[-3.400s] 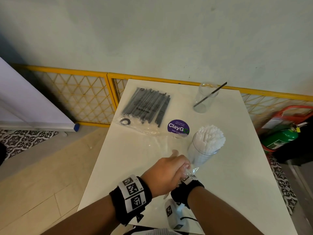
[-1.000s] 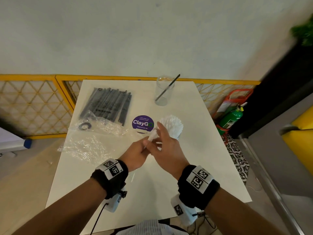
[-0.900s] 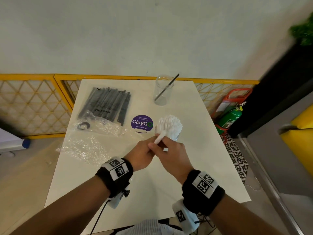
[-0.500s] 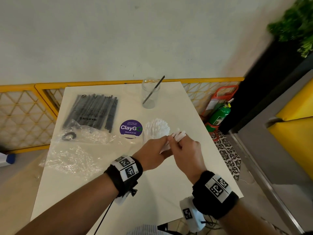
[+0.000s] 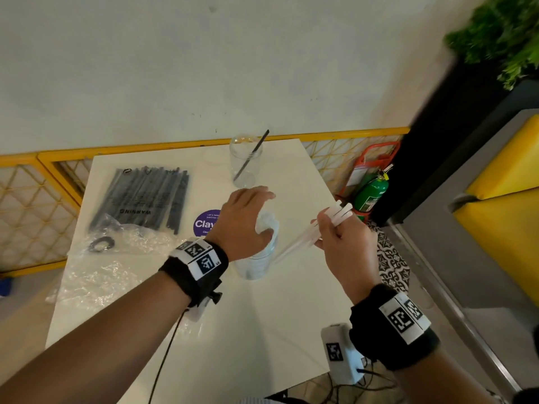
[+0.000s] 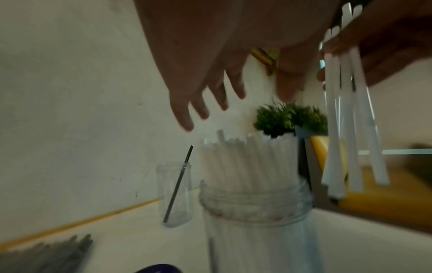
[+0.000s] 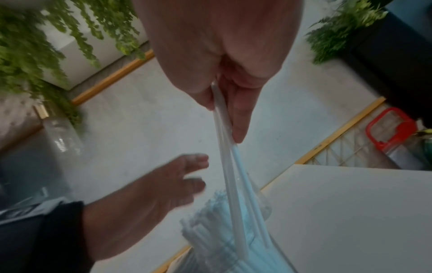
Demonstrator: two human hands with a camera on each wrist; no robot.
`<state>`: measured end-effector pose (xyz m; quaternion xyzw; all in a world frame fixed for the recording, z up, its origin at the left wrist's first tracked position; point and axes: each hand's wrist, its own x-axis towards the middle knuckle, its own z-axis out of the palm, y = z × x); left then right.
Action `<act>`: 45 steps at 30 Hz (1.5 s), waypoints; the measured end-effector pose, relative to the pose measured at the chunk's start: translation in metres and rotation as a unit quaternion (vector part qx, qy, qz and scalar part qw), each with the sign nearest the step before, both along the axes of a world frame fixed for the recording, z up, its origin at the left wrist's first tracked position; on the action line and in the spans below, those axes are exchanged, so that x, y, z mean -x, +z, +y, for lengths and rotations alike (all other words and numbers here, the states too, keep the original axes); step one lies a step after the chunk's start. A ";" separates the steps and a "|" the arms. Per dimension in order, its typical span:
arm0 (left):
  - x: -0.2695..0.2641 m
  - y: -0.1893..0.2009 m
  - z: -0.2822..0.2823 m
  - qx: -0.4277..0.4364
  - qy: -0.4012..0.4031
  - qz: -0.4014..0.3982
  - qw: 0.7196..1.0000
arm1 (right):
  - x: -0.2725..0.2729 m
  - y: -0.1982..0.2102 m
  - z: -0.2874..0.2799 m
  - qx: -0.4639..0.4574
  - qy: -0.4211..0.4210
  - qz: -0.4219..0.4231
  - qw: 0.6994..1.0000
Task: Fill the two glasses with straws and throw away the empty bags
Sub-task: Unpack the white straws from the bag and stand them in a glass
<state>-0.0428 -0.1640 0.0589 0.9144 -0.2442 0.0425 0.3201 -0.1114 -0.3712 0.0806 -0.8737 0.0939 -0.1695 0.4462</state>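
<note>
The right hand (image 5: pixel 338 243) grips a small bundle of white straws (image 5: pixel 309 237), slanted just beside the near glass (image 5: pixel 256 258); that glass stands mid-bench (image 5: pixel 262 330), packed with white straws; the left hand (image 5: pixel 245 223) hovers over it, fingers spread and relaxed, holding nothing; the far glass (image 5: pixel 245 164) holds one black straw (image 5: pixel 252 156); a bag of black straws (image 5: pixel 143 196) and an empty clear bag (image 5: pixel 96 275) lie to the left.

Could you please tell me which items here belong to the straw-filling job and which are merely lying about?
Job: white straws in right hand; full glass; far glass; black-straw bag; empty bag.
Bystanders: purple sticker; fire extinguisher; plant.
</note>
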 end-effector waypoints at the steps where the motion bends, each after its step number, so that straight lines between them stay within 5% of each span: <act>1: -0.005 -0.005 0.001 -0.069 -0.010 0.046 0.996 | -0.003 0.000 -0.002 -0.012 -0.008 0.000 1.000; 3: -0.011 -0.015 0.003 -0.143 -0.025 0.133 0.980 | -0.009 0.003 0.000 -0.038 -0.021 -0.004 0.999; 5: -0.015 -0.021 0.005 -0.089 -0.022 0.179 0.979 | -0.016 0.007 0.005 -0.059 -0.029 -0.008 0.998; 8: -0.020 -0.022 0.012 -0.003 0.003 0.160 0.987 | -0.026 0.012 0.020 -0.055 -0.019 -0.024 0.998; 20: -0.020 -0.025 0.025 0.078 0.004 0.217 0.973 | -0.034 -0.027 0.068 0.099 0.083 -0.089 0.988; 26: -0.016 -0.023 0.027 0.188 0.033 0.280 0.941 | -0.030 -0.041 0.077 0.182 0.137 -0.054 0.972; 30: -0.015 -0.030 0.037 0.236 0.052 0.304 0.921 | -0.027 -0.048 0.079 0.147 0.154 -0.036 0.976; 33: -0.012 -0.033 0.043 0.219 0.061 0.310 0.923 | -0.023 -0.047 0.074 0.129 0.164 0.030 0.977; 36: -0.007 -0.031 0.044 0.195 0.058 0.305 0.930 | -0.023 -0.035 0.071 0.160 0.175 -0.022 0.971; 38: -0.005 -0.030 0.043 0.171 0.049 0.290 0.940 | -0.025 -0.035 0.073 0.260 0.218 -0.029 0.940; 41: -0.003 -0.031 0.040 0.156 0.054 0.265 0.950 | -0.027 -0.046 0.078 0.355 0.271 0.083 0.891; 45: 0.006 -0.029 0.038 0.139 0.058 0.241 0.959 | -0.030 -0.052 0.083 0.352 0.256 0.047 0.899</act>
